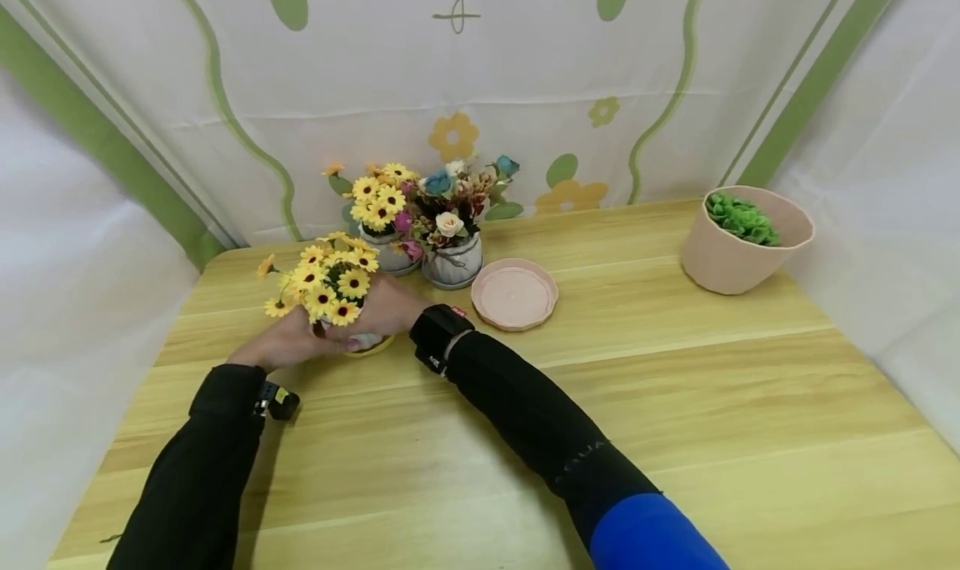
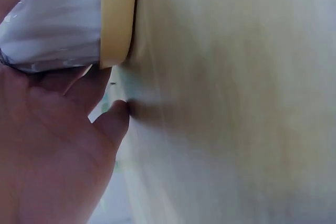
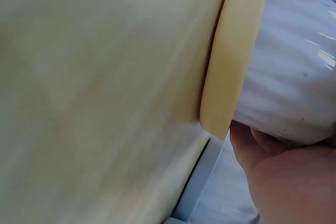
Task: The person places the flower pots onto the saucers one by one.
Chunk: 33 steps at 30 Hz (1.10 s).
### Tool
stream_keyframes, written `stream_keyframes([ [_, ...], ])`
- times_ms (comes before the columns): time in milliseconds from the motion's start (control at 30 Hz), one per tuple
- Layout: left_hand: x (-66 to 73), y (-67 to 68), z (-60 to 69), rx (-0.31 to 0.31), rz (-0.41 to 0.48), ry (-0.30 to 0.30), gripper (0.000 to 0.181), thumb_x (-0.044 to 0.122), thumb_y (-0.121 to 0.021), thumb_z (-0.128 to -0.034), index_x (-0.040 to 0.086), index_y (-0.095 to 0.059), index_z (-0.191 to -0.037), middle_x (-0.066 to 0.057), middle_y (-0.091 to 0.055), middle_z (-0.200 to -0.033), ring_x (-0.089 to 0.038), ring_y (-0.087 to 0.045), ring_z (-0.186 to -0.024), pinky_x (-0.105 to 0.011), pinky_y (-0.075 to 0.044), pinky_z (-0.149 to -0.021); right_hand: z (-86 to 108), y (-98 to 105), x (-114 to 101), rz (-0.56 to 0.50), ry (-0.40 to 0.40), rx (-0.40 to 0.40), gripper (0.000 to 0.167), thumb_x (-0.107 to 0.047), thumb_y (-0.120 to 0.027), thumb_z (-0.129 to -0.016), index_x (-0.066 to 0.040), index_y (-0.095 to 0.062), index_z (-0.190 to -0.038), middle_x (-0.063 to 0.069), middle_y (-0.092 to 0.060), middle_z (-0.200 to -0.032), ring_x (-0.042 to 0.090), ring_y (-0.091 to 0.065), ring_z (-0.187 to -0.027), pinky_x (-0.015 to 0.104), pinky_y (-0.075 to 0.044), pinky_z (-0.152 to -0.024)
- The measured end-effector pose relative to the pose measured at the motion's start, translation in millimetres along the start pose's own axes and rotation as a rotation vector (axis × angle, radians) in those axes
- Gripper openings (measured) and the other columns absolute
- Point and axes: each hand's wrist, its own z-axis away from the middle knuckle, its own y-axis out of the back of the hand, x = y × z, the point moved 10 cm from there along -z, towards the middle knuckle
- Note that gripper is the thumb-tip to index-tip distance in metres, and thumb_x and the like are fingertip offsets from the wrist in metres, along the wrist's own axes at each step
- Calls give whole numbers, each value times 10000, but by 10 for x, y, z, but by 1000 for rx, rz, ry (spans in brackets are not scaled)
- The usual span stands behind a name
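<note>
Viewed from my remote station: a printed cloth (image 1: 525, 70) hangs behind a wood-grain table (image 1: 675, 403). At far right I see a pink pot (image 1: 723, 257); left of centre, a pot of roses (image 1: 453, 232) stands just beside a pot of yellow and purple flowers (image 1: 382, 207). In front of these, toward the table's left, I see a white pot of yellow flowers (image 1: 326, 282). The left hand (image 1: 296, 337) and right hand (image 1: 393, 303), both partly closed, grip its opposite sides. A pink saucer (image 1: 515, 294) lies near the roses; a yellow saucer (image 3: 231, 56) underlies the white pot.
</note>
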Motion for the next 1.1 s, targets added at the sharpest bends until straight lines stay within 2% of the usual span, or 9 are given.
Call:
stream_keyframes([
  [33, -22, 13, -9, 6, 11, 17, 555, 307, -845, -923, 88, -578, -1359, -77, -680, -1229, -91, -613, -999, -204, -506, -866, -10, 5, 19, -15, -20, 1, 849, -434, -827, -909, -186, -407, -1604, 2, -486, -1610, 106, -461, -1489, 129, -332, -1209],
  [200, -81, 62, -28, 27, 16, 31, 489, 289, -816, -953, 39, -592, -1308, -104, -684, -1159, -99, -615, -939, -214, -521, -819, -47, 22, 84, -69, -98, 7, 851, -460, -818, -910, -215, -402, -1612, -8, -491, -1611, 112, -490, -1472, 156, -374, -1199],
  [333, -36, 85, -50, 42, -4, -17, 610, 274, -799, -969, 61, -505, -1460, -124, -656, -1308, -123, -613, -1101, -199, -514, -940, -68, 50, 99, -73, -106, 28, 826, -438, -824, -911, -209, -422, -1596, -11, -515, -1587, 116, -511, -1452, 158, -386, -1190],
  [533, 55, 56, 0, 42, -15, -41, 675, 202, -729, -1020, 72, -385, -1586, -173, -575, -1459, -220, -573, -1202, -191, -478, -937, -89, 47, 65, 26, -83, 53, 816, -453, -823, -910, -211, -439, -1589, -21, -515, -1587, 104, -486, -1470, 151, -365, -1199],
  [700, 185, 4, 77, 95, 5, -83, 777, 146, -657, -1058, 114, -200, -1686, -194, -464, -1601, -345, -553, -1355, -154, -499, -968, -68, 85, 52, 48, -90, 107, 840, -478, -829, -903, -227, -428, -1597, -27, -481, -1624, 114, -446, -1510, 199, -324, -1258],
  [833, 266, -59, 119, 127, 36, -103, 725, 155, -637, -1071, 115, -228, -1669, -188, -473, -1588, -367, -536, -1388, -344, -533, -1064, 45, 110, 151, 7, -199, 84, 1061, -580, -820, -876, -247, -224, -1688, 1, -284, -1750, 163, -312, -1606, 301, -273, -1323],
  [967, 332, -122, 206, 146, 69, -123, 817, 151, -639, -1068, 139, -117, -1696, -213, -333, -1681, -430, -358, -1537, -630, -348, -1242, 248, 155, 219, -108, -293, 55, 1313, -621, -831, -841, -214, 64, -1710, 90, 1, -1801, 229, -154, -1658, 379, -242, -1344],
  [1033, 358, -151, 276, 149, 91, -119, 914, 158, -652, -1062, 183, -11, -1713, -225, -206, -1740, -473, -242, -1589, -706, -238, -1266, 343, 204, 202, -161, -296, 53, 1380, -607, -857, -820, -186, 117, -1702, 117, 53, -1796, 258, -110, -1664, 436, -213, -1350],
  [1100, 370, -181, 365, 145, 108, -85, 956, 198, -657, -1063, 195, 46, -1711, -250, -138, -1751, -513, -192, -1594, -746, -202, -1254, 444, 264, 189, -193, -305, 49, 1424, -609, -873, -799, -182, 147, -1696, 127, 75, -1792, 282, -92, -1664, 496, -210, -1344],
])
